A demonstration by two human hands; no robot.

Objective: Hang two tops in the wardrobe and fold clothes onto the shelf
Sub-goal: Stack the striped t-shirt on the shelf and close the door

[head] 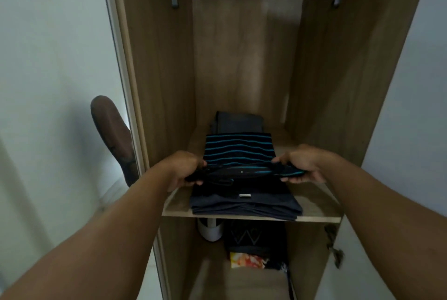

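Note:
A folded dark top with teal stripes point(238, 150) lies flat over the wooden wardrobe shelf point(316, 208). My left hand point(185, 170) grips its near left corner and my right hand point(302, 166) grips its near right corner. Under it sits a folded dark grey garment point(244, 204) at the shelf's front. Another folded grey piece point(239, 122) lies behind, toward the back panel. No hanging tops are in view.
The wardrobe's wooden side walls point(154, 70) close in left and right, with a metal bracket point(174, 1) high on each. Below the shelf stand a white object point(210, 229), a dark patterned bag point(254, 237) and a colourful packet point(246, 261).

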